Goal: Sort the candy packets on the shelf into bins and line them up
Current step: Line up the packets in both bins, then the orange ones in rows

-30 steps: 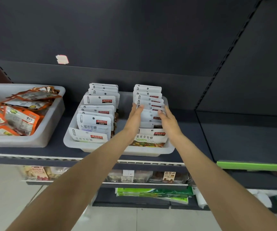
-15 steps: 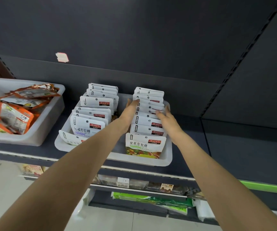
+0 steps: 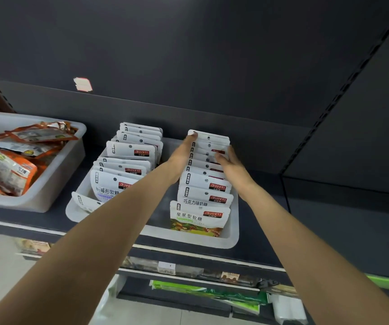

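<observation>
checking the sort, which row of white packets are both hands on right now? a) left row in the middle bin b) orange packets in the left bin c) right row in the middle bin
c: the left hand and right hand flank the right row of white packets in the middle bin, fingers straight against its sides.

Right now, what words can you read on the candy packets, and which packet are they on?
"星星型软糖" and "ZIRANPEI": front packet, right row.
"巧克力味奶糖" and "ZIRANPEI": second packet, right row.
"莓形软糖", first character unclear: purple-print packet, left row.
Orange packets, lower-shelf tags: too blurred.
</observation>
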